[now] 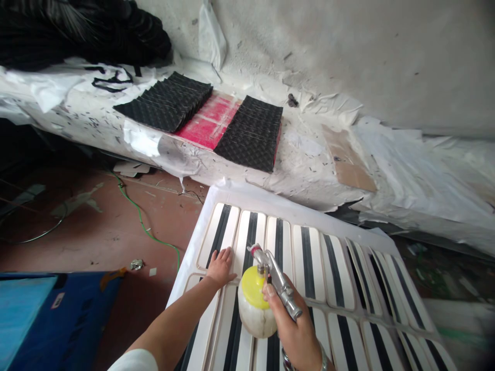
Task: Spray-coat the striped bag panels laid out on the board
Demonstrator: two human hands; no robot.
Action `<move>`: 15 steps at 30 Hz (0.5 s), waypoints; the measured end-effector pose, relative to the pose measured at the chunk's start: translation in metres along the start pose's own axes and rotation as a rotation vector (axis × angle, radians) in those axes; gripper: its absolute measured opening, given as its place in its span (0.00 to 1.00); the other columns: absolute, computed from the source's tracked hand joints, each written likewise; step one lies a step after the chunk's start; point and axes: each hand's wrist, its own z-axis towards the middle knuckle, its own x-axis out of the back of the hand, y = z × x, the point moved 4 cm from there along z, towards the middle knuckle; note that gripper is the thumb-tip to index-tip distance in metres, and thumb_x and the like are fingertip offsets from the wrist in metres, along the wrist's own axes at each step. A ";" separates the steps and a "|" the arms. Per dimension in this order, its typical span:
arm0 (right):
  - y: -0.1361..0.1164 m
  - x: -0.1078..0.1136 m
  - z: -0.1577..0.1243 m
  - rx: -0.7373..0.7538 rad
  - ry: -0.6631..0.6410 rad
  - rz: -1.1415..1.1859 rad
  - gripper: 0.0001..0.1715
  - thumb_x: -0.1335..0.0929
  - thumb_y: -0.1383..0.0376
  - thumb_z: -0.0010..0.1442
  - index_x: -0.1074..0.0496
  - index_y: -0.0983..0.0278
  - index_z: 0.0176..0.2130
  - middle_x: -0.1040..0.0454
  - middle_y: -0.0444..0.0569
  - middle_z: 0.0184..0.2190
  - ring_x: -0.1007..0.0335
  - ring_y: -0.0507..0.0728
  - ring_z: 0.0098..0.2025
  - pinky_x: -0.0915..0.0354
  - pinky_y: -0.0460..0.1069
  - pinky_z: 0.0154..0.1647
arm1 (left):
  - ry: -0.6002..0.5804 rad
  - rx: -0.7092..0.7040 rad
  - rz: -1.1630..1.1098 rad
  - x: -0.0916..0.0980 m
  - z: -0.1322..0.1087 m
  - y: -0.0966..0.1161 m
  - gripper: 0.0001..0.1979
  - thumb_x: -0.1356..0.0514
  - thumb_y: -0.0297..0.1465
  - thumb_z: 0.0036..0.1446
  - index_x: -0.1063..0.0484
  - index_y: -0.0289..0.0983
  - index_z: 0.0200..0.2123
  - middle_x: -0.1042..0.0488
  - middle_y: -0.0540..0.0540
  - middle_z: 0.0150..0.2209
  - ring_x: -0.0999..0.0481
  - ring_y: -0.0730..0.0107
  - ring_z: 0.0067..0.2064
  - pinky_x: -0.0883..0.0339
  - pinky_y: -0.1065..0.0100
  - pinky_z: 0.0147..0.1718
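My right hand (288, 309) grips a metal spray gun (276, 278), its nozzle aimed away from me and to the left. Under the gun hangs a whitish cup with a yellow lid (253, 288), stained down its side. Flat on the board at the left, my left hand (220, 268) has its fingers spread and rests on or just over the near end of a white panel (211, 234) with a black stripe. Several such rounded panels lie in rows on the white-covered table (251, 195). The gun and cup hide some of them.
Beyond the table runs a white-coated ledge (305, 170) bearing two stacks of black textured sheets (251, 131) on a red board (209, 118). Black material (77, 31) is heaped at the far left. A green cord (141, 221) crosses the floor near a blue box (77, 309).
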 end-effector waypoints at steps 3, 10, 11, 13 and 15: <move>-0.005 -0.004 0.005 0.032 0.007 -0.003 0.15 0.37 0.58 0.64 0.31 0.63 0.47 0.25 0.49 0.39 0.28 0.53 0.39 0.30 0.44 0.42 | -0.008 -0.006 -0.009 0.002 0.000 0.000 0.40 0.46 0.43 0.53 0.51 0.32 0.66 0.56 0.42 0.68 0.53 0.55 0.67 0.61 0.48 0.64; -0.006 -0.012 0.012 0.013 -0.001 -0.005 0.17 0.36 0.58 0.64 0.31 0.63 0.49 0.26 0.50 0.41 0.28 0.53 0.41 0.31 0.45 0.43 | -0.028 0.000 -0.022 0.004 -0.001 0.001 0.35 0.49 0.34 0.56 0.52 0.37 0.67 0.56 0.43 0.68 0.54 0.55 0.67 0.61 0.47 0.64; -0.005 -0.012 0.013 0.006 -0.003 -0.007 0.17 0.36 0.58 0.64 0.32 0.63 0.49 0.26 0.50 0.41 0.28 0.53 0.40 0.30 0.45 0.43 | -0.032 0.000 -0.022 0.004 -0.001 0.001 0.36 0.48 0.35 0.56 0.52 0.36 0.67 0.56 0.43 0.68 0.54 0.55 0.67 0.61 0.48 0.64; -0.003 -0.011 0.013 -0.001 0.005 -0.014 0.16 0.36 0.58 0.64 0.32 0.63 0.48 0.25 0.49 0.41 0.28 0.52 0.39 0.30 0.45 0.42 | -0.041 -0.004 -0.020 0.002 0.000 0.000 0.38 0.46 0.38 0.54 0.51 0.35 0.66 0.57 0.42 0.68 0.54 0.54 0.67 0.61 0.48 0.64; -0.002 -0.009 0.013 -0.004 0.030 -0.036 0.15 0.36 0.58 0.64 0.31 0.63 0.47 0.25 0.49 0.39 0.28 0.52 0.37 0.31 0.44 0.41 | -0.042 -0.008 -0.016 -0.001 0.001 -0.001 0.40 0.44 0.41 0.53 0.51 0.35 0.66 0.57 0.42 0.69 0.54 0.53 0.67 0.61 0.47 0.64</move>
